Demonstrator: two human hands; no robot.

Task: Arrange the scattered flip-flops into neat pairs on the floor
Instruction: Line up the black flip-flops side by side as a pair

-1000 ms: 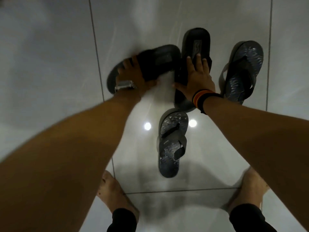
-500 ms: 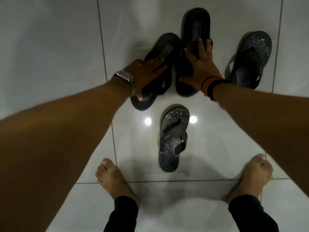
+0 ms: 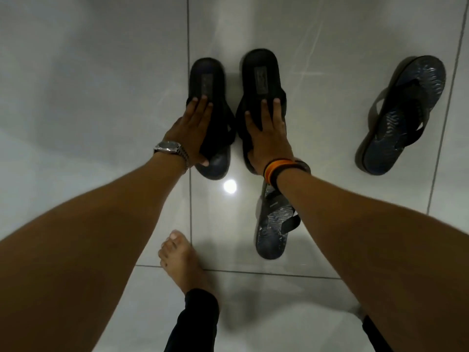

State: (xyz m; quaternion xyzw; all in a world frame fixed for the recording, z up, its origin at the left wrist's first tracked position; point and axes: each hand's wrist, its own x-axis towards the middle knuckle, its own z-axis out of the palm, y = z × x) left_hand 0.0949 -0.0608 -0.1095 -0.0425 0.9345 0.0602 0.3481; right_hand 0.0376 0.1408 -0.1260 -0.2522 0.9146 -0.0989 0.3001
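Two black flip-flops lie side by side on the white tiled floor, both pointing away from me. My left hand grips the straps of the left black flip-flop. My right hand grips the straps of the right black flip-flop. A patterned dark blue flip-flop lies just below my right wrist, partly hidden by my forearm. Its match, a second patterned flip-flop, lies tilted at the far right, apart from the others.
My bare left foot stands on the tiles near the bottom centre. A bright ceiling-light reflection shines on the floor between the flip-flops. Open tiled floor stretches to the left and beyond the black pair.
The left black flip-flop has been turned from slanted to straight and now lies parallel beside the right one. Both hands stay on the black pair.
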